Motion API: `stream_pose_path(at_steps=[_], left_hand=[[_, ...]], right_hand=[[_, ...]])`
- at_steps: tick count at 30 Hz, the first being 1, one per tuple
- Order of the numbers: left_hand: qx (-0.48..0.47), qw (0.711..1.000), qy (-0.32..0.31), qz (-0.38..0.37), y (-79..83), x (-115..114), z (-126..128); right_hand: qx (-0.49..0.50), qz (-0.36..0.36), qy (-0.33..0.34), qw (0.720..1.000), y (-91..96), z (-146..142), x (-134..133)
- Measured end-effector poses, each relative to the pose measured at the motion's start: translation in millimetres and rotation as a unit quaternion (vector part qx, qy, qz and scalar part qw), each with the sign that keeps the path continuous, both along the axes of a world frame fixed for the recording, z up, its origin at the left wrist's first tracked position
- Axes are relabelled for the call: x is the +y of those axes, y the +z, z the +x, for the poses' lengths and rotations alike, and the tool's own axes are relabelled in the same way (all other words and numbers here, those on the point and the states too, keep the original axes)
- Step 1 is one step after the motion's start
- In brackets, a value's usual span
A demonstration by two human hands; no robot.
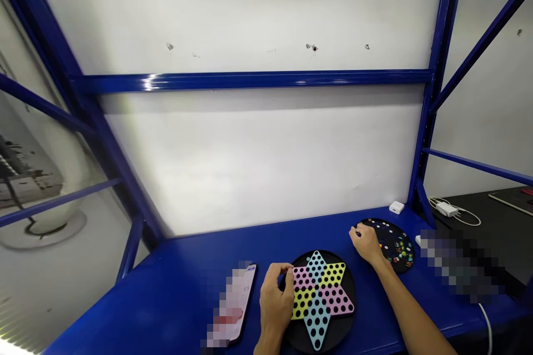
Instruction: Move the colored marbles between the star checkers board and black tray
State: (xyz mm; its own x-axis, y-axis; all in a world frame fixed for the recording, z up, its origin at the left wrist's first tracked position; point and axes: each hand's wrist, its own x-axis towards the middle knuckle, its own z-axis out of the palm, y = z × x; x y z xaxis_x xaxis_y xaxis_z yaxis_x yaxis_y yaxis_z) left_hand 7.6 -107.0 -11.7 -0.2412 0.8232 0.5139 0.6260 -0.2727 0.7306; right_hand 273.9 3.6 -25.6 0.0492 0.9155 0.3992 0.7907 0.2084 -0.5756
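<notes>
A round black Chinese checkers board (317, 287) lies on the table, its star in light blue, pink and yellow with rows of dark holes. My left hand (277, 295) is at the board's left side, thumb and forefinger bent together over the edge of the star; what they pinch is hidden. To the right is a round black tray (387, 226) with small marbles (402, 249) of several colours, many gathered at its right side. My right hand (366, 243) is over the tray's left rim, fingers curled in a pinch; their contents are too small to tell.
A phone (233, 308) with a lit screen lies left of the board. A small white box (396, 207) stands behind the tray. At right are a blurred-out patch, a white cable (486, 324) and a charger (447, 209). Blue frame bars (258, 81) surround the blue table (187, 283).
</notes>
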Motion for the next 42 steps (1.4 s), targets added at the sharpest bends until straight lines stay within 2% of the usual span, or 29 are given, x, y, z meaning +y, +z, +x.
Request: stream_pose_path(at_steps=[5,8,10,11,13,15,16,18,21,24,28,31,35,42], left_hand=[[0.007,1.0,0.002,-0.004,-3.0,1,-1],[0.011,1.0,-0.003,-0.01,-3.8,2,-1],[0.013,1.0,-0.01,-0.012,-4.0,2,-1],[0.015,1.0,-0.013,-0.014,-4.0,2,-1],[0.017,1.0,-0.015,-0.016,-4.1,2,-1],[0.019,1.0,-0.016,-0.016,-4.0,2,-2],[0.019,1.0,-0.017,-0.015,-3.8,2,-2],[0.022,0.999,-0.025,-0.014,-3.5,1,-2],[0.033,0.998,-0.047,-0.026,-2.5,1,-1],[0.044,0.998,-0.044,-0.026,-1.8,1,-1],[0.056,0.998,-0.023,-0.02,-4.1,1,-2],[0.086,0.993,-0.052,-0.063,-8.6,1,-1],[0.149,0.977,-0.098,-0.115,-14.0,3,0],[0.17,0.972,-0.097,-0.13,-13.0,2,1]], right_hand=[[-0.12,-0.091,-0.097,0.984,-1.0,24,-4],[-0.142,-0.083,-0.125,0.978,3.5,17,-8],[-0.122,-0.066,-0.111,0.984,9.7,4,-15],[-0.107,-0.06,-0.076,0.989,12.7,-5,-21],[-0.081,-0.064,0.056,0.993,16.5,-23,-36],[-0.081,-0.095,0.211,0.97,16.4,-39,-54],[-0.09,-0.104,0.252,0.958,15.3,-45,-62],[-0.114,-0.121,0.287,0.943,12.5,-52,-74],[-0.132,-0.141,0.289,0.938,11.1,-52,-79],[-0.139,-0.156,0.279,0.937,13.7,-51,-73],[-0.14,-0.165,0.219,0.952,15.6,-52,-62],[-0.121,-0.151,0.173,0.966,12.1,-55,-59],[-0.073,-0.122,0.152,0.978,5.8,-56,-60],[0.022,-0.065,0.127,0.989,2.8,-51,-62]])
